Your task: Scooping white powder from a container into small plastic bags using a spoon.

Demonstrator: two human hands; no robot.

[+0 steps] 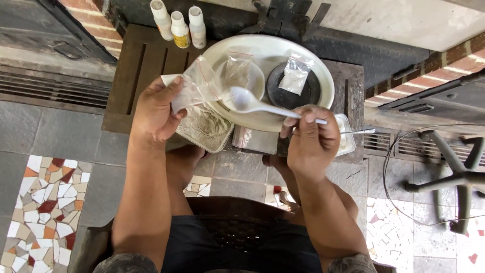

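Right grip (308,132) on white spoon (262,105) handle, bowl pointing left, lying level.

Beyond our hands we see three small white bottles (180,26) standing in a row on the dark wooden worktop (136,76). A small bag of white powder (294,74) lies on a black disc (293,87). Well off to our right stands a swivel chair base (454,174) on the mosaic floor (43,202).
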